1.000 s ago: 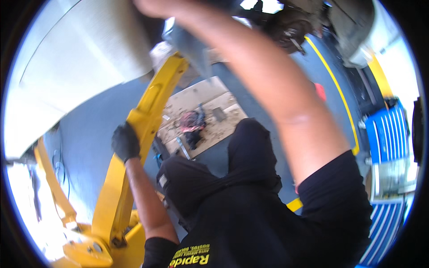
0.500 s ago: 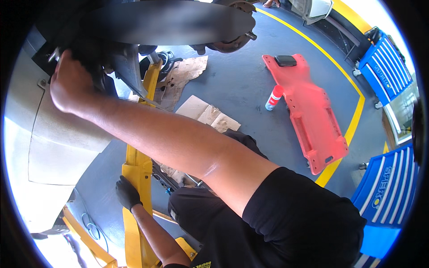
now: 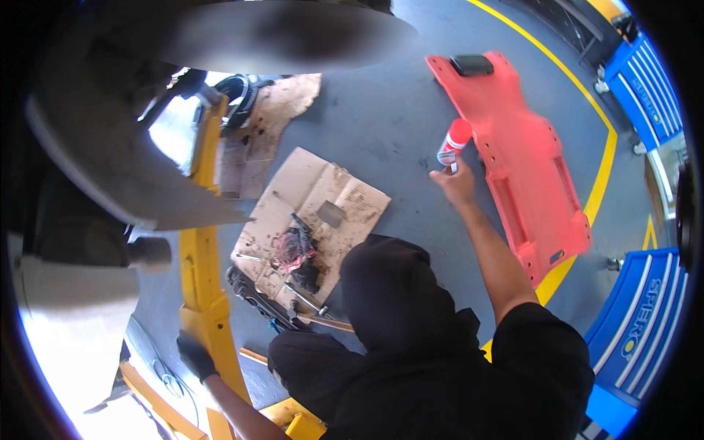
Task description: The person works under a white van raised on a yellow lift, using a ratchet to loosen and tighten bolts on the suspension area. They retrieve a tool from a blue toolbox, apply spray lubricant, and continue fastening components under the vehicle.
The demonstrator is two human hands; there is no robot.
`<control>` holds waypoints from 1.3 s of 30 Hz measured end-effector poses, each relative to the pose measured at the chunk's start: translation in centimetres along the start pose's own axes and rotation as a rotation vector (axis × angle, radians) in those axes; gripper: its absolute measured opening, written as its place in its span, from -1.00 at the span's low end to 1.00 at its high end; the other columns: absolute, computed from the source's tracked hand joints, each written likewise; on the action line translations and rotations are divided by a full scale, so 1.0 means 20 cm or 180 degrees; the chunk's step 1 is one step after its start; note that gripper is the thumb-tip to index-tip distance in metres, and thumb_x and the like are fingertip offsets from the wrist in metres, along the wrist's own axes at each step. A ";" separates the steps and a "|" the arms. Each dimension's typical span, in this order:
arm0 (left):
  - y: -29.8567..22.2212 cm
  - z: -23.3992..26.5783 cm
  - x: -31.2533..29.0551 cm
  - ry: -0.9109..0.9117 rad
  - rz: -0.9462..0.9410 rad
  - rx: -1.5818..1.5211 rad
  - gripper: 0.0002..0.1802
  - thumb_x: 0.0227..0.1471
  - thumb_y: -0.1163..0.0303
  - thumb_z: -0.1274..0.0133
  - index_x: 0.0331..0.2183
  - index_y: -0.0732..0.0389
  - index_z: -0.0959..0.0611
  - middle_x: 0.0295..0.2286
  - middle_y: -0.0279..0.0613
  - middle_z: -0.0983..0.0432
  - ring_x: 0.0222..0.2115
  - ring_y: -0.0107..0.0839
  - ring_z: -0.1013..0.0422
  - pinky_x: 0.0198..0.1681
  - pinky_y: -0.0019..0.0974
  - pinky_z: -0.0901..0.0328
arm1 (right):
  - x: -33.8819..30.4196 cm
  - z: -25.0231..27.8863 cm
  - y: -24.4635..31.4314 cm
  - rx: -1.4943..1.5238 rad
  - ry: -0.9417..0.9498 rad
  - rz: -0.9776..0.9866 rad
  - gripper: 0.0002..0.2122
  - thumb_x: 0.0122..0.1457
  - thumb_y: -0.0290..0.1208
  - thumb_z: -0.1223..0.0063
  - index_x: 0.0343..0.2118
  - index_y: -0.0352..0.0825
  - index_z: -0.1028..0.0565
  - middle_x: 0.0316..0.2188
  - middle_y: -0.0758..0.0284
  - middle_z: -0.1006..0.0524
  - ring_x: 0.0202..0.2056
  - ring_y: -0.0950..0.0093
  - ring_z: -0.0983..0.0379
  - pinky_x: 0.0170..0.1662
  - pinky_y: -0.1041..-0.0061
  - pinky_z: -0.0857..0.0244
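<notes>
My right hand, spread at the can, seems set to grasp, which calls for closing round it; my left hand, grip unclear, is at the beam.

Left grip: gloved, low | right grip: bare, outstretched, thumb spread

Blue-grey floor, as I view it remotely by head camera. A red creeper lies just right of the right hand; a soiled cardboard sheet lies left of that hand, a second cardboard piece farther left and ahead. Beyond the creeper: a yellow line.
</notes>
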State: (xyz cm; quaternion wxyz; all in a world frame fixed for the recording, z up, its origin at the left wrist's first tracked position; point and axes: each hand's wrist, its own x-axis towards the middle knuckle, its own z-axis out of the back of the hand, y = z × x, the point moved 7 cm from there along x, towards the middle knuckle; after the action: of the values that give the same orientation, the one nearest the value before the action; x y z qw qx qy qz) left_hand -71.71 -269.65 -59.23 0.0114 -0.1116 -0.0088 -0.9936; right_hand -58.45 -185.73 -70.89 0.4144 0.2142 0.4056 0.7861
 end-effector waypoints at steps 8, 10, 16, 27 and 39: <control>0.26 0.02 -0.02 -0.0329 0.0362 -0.0288 -0.44 0.46 0.05 0.24 -0.21 0.43 -0.56 -0.30 0.14 -0.55 -0.31 -0.09 -0.41 -0.14 -0.08 -0.32 | 0.57 -0.22 -0.83 0.0296 -0.0950 -0.0279 0.09 -0.30 -0.04 -0.65 0.26 -0.51 -0.24 0.13 0.04 -0.43 0.25 0.19 -0.32 0.26 0.26 -0.24; 0.28 0.07 0.00 -0.0391 0.0408 -0.0267 -0.44 0.45 0.05 0.23 -0.22 0.42 -0.56 -0.32 0.13 -0.54 -0.32 -0.11 -0.40 -0.14 -0.07 -0.33 | 0.67 -0.31 -0.89 0.0573 -0.0871 -0.0387 0.06 -0.30 -0.06 -0.66 0.23 -0.51 -0.26 0.10 0.07 -0.46 0.18 0.19 -0.39 0.24 0.26 -0.25; 0.16 0.01 -0.01 0.0007 0.0835 -0.0239 -0.47 0.45 0.11 0.23 0.02 0.41 -0.54 -0.10 0.15 -0.54 -0.10 -0.04 -0.45 0.06 -0.08 -0.30 | 0.82 -0.36 -0.95 0.1732 -0.0712 -0.0429 -0.27 -0.09 -0.15 -0.52 0.09 -0.41 -0.38 -0.09 0.31 -0.55 -0.11 0.39 -0.51 0.00 0.36 -0.37; 0.02 0.13 -0.06 -0.0197 0.1196 -0.0404 -0.65 0.41 0.28 0.12 -0.36 0.33 -0.53 -0.43 -0.05 -0.45 -0.40 -0.16 -0.37 -0.25 -0.10 -0.27 | 0.71 -1.12 -1.07 0.2927 -0.0030 -0.3105 -0.71 0.16 0.10 -0.23 -0.22 0.07 -0.49 -0.43 0.68 -0.46 -0.55 0.79 -0.28 -0.60 0.78 -0.03; 0.11 0.10 -0.11 -0.0199 0.1323 -0.0908 -0.62 0.41 0.22 0.09 -0.11 0.37 -0.62 -0.27 -0.06 -0.55 -0.19 -0.29 -0.48 -0.06 -0.22 -0.36 | 1.04 -1.44 0.13 0.3977 0.1660 -0.1843 -0.76 0.36 -0.11 -0.08 -0.30 -0.17 -0.45 -0.25 0.10 -0.68 -0.74 0.74 -0.08 -0.64 0.69 0.04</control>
State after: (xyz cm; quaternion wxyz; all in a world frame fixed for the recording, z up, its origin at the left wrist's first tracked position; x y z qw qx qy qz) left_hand -69.04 -271.66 -57.80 0.1993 -0.1421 0.1542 -0.9572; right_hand -90.81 -182.59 -85.42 0.2961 0.1008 0.9035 0.2929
